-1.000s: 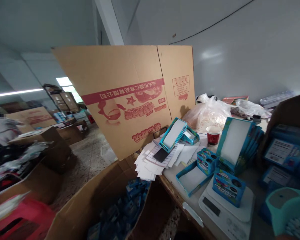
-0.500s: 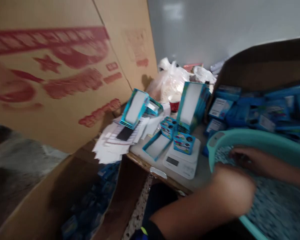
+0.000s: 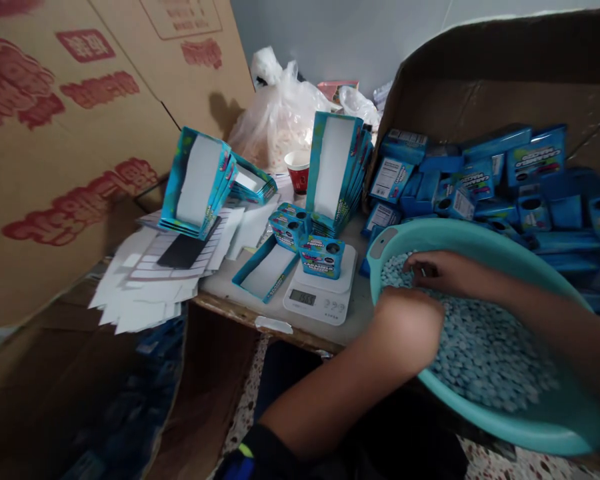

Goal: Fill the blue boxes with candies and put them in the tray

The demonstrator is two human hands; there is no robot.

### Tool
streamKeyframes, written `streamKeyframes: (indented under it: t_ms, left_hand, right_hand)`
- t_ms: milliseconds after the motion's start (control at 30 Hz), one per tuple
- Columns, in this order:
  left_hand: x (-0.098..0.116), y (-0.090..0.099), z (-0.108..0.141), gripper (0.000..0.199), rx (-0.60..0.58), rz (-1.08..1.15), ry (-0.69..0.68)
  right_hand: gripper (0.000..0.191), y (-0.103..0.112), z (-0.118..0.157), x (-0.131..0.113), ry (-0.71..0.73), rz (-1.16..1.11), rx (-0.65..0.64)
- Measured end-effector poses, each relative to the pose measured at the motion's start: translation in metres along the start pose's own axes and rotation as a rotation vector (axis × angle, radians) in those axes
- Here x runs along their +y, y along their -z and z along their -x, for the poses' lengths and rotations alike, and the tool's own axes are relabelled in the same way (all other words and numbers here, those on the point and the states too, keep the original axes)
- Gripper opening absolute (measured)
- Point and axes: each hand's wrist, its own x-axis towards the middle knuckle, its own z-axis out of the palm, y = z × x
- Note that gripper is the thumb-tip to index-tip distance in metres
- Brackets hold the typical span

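Note:
Both my hands are in a turquoise plastic basin (image 3: 480,230) holding many small pale-blue candies (image 3: 485,360). My right hand (image 3: 437,272) is closed just above the candies near the basin's far left side, its fingers curled; what they hold is hidden. My left hand (image 3: 413,323) is bent over the basin's left rim, and its fingers are hidden behind its back and wrist. Left of the basin a small blue candy box (image 3: 322,257) stands upright on a white digital scale (image 3: 325,308); the display is lit. Another small blue box (image 3: 287,225) stands behind it, at the end of a shallow blue tray (image 3: 266,270).
A large carton (image 3: 510,100) behind the basin holds several blue packets (image 3: 537,157). Stacked blue trays (image 3: 333,167), more trays (image 3: 195,180), a red cup (image 3: 299,175) and a plastic bag (image 3: 285,110) stand at the back. Papers (image 3: 145,287) and a dark phone-like slab (image 3: 185,250) lie left.
The camera view has shifted, so the table things appear further left and higher, and sharper. My right hand stays curled in the basin. The box remains on the scale.

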Motion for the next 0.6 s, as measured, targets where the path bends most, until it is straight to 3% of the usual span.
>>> streamKeyframes:
  t_ms: [133,433,600]
  left_hand:
    - [-0.001,-0.004,0.000,0.018,0.025,-0.008,-0.021]
    - [-0.006,-0.014,0.000,0.014,0.145,0.001,-0.051]
    - [-0.007,-0.017,-0.004,0.018,0.108,0.025,-0.090]
  right_hand:
    - [0.039,0.001,-0.001,-0.002,-0.022,0.021,-0.008]
    - [0.043,-0.009,-0.005,0.019,-0.016,0.040,-0.085]
    - [0.039,-0.006,-0.001,0.014,-0.030,0.048,-0.103]
